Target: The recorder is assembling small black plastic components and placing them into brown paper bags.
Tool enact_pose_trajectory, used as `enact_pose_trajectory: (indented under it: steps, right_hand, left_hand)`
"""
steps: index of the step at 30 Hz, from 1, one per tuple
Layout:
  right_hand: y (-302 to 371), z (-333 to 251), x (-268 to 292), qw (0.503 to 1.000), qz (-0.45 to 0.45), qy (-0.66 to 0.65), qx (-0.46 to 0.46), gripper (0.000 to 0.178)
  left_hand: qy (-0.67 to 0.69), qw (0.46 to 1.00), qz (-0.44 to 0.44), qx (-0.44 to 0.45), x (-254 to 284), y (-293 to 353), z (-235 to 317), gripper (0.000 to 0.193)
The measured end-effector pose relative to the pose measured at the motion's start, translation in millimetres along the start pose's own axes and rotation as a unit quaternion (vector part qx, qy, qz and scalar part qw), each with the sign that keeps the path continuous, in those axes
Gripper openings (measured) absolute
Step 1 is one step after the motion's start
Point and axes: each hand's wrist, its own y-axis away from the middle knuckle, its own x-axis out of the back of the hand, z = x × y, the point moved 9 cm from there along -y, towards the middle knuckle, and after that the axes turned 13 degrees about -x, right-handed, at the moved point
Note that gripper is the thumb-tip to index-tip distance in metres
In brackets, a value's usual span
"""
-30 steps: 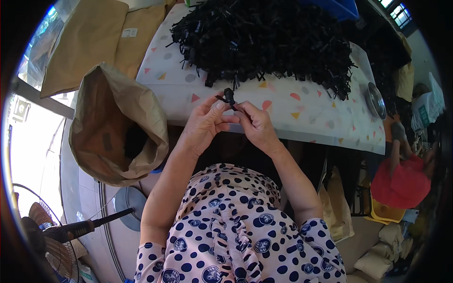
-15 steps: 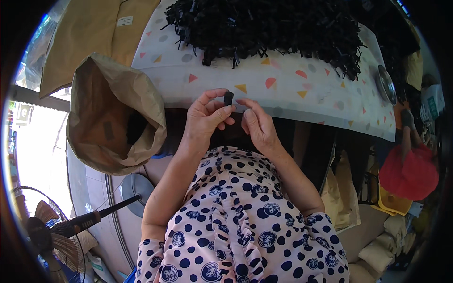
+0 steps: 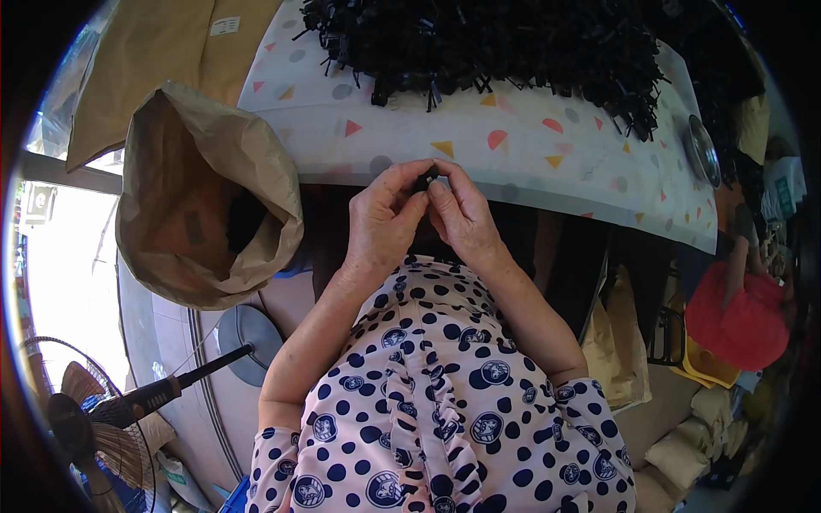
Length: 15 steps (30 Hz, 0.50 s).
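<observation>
small black plastic piece (image 3: 425, 182) sat pinched between the fingertips of both hands, just at the near edge of the table (image 3: 547, 171), in front of the person's chest. left hand (image 3: 382, 224) curled around it from the left, thumb and forefinger pressed together on it; right hand (image 3: 464, 221) met it from the right, fingers closed on the same piece. most of the piece was hidden by the fingers, so its exact shape could not be told.

far on the table lay a big heap of black plastic parts (image 3: 513, 51), spiky and tangled, matte in look. the tablecloth (image 3: 359, 145) was pale with scattered triangles and dots in red, yellow, orange and grey, smooth like oilcloth. a round metal lid (image 3: 703, 150) rested near the right end of the table.

to the left stood an open brown paper sack (image 3: 205, 197), its mouth rolled back and creased, dark pieces showing inside. farther left a flat brown sack (image 3: 145, 60) carried a small white rectangular label (image 3: 225, 26) near its top. low on the left stood a fan (image 3: 81, 427) with a grey round base (image 3: 248, 329). on the right a person in a red hat (image 3: 740, 316) sat beside pale stuffed sacks (image 3: 684, 453).

the wearer's blouse (image 3: 436, 427) was pale with dark blue polka dots.
</observation>
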Motion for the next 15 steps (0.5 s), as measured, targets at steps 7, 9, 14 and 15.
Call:
enact_pose_trajectory:
  steps: [7,9,14,15]
  right_hand:
    - [-5.7,-2.0,0.9,0.997,0.029,0.065,0.038,0.027]
    - [-6.7,-6.7,5.5,0.989,0.054,0.121,0.060,0.026]
    - [-4.3,-22.2,16.5,0.985,0.041,0.130,0.103,0.024]
    - [-2.5,-25.2,18.6,0.985,0.040,0.129,0.104,0.024]
  left_hand:
    - [-0.252,0.958,-0.007,-0.136,0.2,-6.5,41.8,0.033]
    - [-0.253,0.957,-0.020,-0.141,0.8,-8.4,31.2,0.034]
    - [0.089,0.995,0.032,0.023,12.4,-9.8,7.7,0.032]
    - [0.088,0.995,0.032,0.024,17.8,-11.7,10.8,0.032]
